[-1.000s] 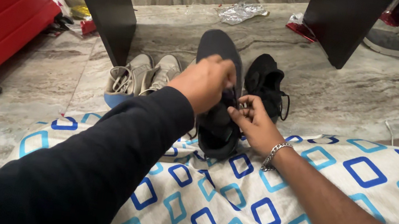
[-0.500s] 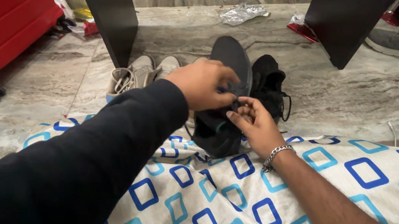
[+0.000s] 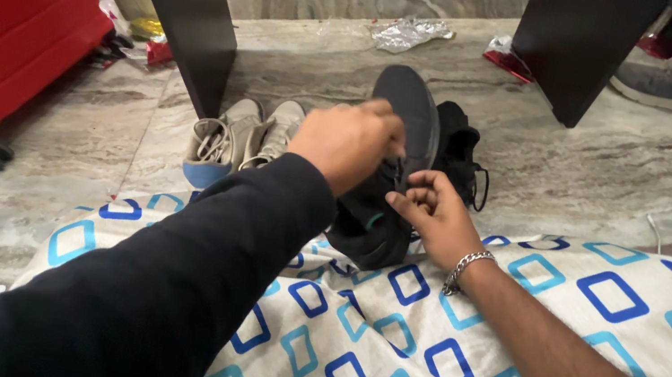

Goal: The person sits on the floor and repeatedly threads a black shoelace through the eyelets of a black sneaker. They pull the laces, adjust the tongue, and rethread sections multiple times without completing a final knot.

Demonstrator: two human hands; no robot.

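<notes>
Your left hand (image 3: 350, 144) and right hand (image 3: 434, 211) pinched the laces of the black shoe (image 3: 383, 178), propped at the cloth's (image 3: 420, 339) far edge. Lacing looked unfinished; no bow showed.

Grey shoes (image 3: 239, 141) crowd left, table leg (image 3: 180, 3) behind; floor (image 3: 609, 184) right open

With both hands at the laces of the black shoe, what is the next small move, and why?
Probably draw the lace snug: the left hand and right hand both pinch at the laces of the black shoe, which stands heel-down on the patterned cloth. Whether a knot exists is hidden by the fingers.
</notes>
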